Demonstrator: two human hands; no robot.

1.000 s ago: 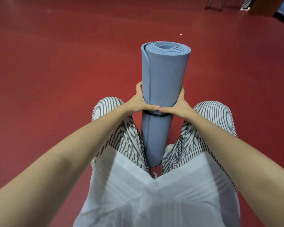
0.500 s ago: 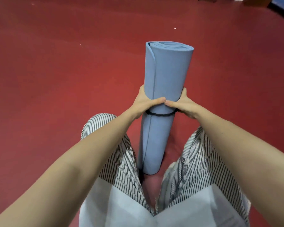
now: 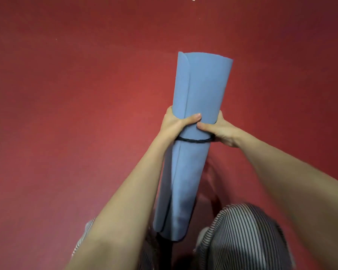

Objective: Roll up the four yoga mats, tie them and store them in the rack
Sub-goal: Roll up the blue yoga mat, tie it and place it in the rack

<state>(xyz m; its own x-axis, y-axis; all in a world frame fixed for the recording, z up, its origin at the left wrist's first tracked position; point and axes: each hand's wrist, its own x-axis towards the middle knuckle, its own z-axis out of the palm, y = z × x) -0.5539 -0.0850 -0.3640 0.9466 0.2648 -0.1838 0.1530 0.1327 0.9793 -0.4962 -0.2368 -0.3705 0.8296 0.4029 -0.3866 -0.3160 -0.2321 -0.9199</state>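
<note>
A rolled blue yoga mat stands nearly upright in front of me, its lower end between my knees. A thin black band circles the roll just below my hands. My left hand grips the roll from the left, thumb across the front. On the other side my right hand grips it, thumb meeting the left thumb. The fingers behind the roll are hidden. No other mats and no rack are in view.
Red floor stretches all around, with a few small white specks far off. My striped trouser legs fill the bottom of the view on either side of the mat's lower end.
The mat has come up with both hands still round it, and I have risen. The view has tipped down, so the roll's spiral top no longer shows.
</note>
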